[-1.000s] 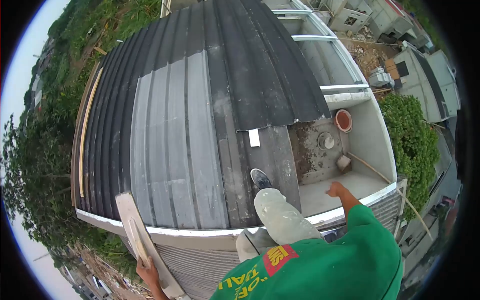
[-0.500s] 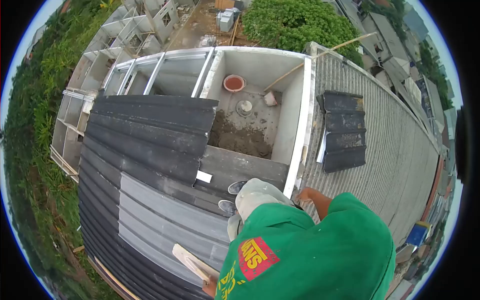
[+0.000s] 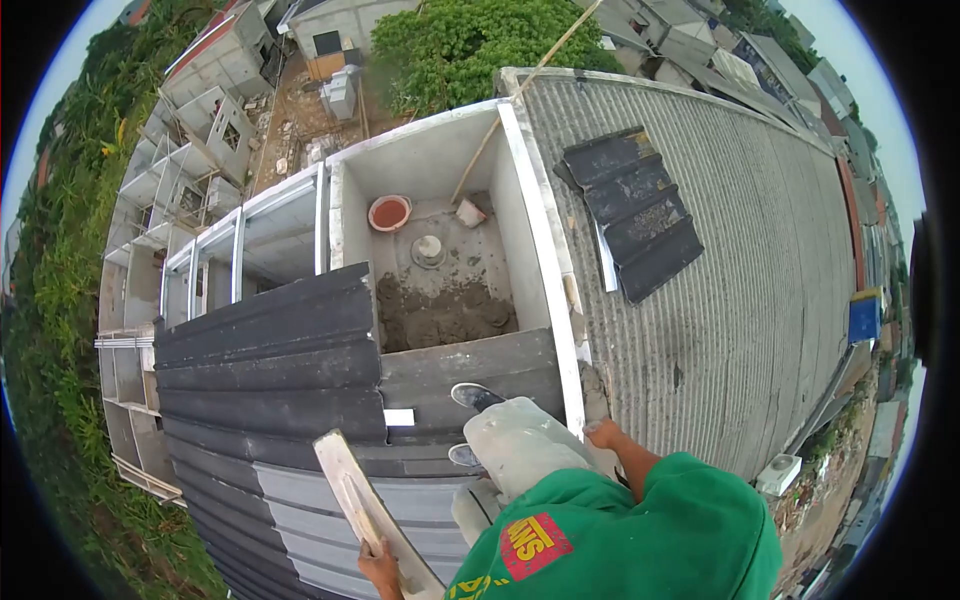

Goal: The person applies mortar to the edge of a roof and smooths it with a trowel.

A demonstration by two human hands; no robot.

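From up here the grey corrugated roof (image 3: pixel 740 300) takes most of the right side, running off toward its far edge, with a stack of dark roofing sheets (image 3: pixel 632 212) lying on it near the parapet. To the left spreads the dark sheet roof (image 3: pixel 270 350), its near rows a lighter grey. Between them sits a walled concrete bay (image 3: pixel 440 160), open at the top; a heap of mortar (image 3: pixel 445 315) lies against its near edge, and an orange basin (image 3: pixel 389 212) rests by the far left corner. A white parapet (image 3: pixel 545 250) divides the bay from the corrugated roof.

The person stands on the dark sheets at the bay's near edge. The left hand (image 3: pixel 378 568) has its fingers wrapped round the handle of a long wooden float (image 3: pixel 362 505), which slants up over the light sheets. The right hand (image 3: pixel 603 432) rests on the near end of the parapet; how its fingers are set I cannot tell.
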